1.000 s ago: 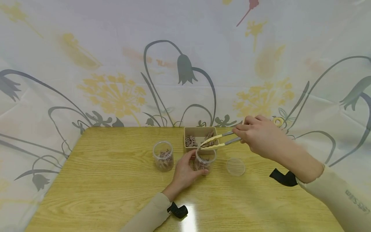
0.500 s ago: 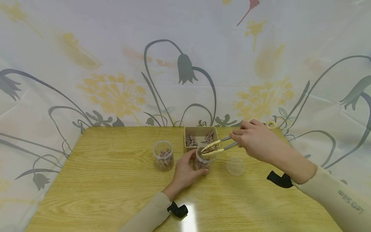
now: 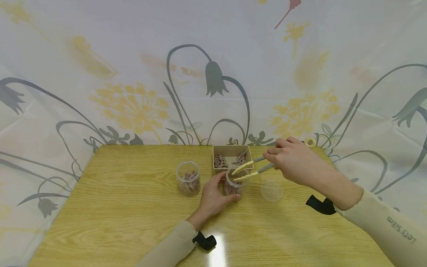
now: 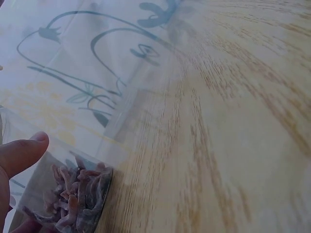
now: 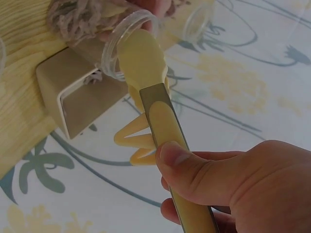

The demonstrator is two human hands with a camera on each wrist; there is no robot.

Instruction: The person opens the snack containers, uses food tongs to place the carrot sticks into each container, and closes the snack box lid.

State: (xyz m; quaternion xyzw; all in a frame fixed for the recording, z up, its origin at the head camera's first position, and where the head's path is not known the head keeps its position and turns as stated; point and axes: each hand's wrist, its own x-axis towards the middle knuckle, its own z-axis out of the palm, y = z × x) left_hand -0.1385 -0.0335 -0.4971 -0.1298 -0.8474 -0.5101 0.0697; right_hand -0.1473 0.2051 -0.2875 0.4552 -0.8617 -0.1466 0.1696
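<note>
Pinching parted tongs (image 5: 163, 114) in your right hand (image 3: 293, 161) at the mouth of a jar (image 3: 236, 190), you grip that jar on the bench (image 3: 133, 222) with your left hand (image 3: 211, 198), near the box (image 3: 230, 150).

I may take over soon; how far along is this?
Looks done: the left jar holds strips and stands untouched.
In hand: the left hand grips the right jar, which contains some, while the right hand holds tongs at its mouth.
Perhaps left: the strips in the beige box, and fitting the nearby clear disc, apparently a lid.
</note>
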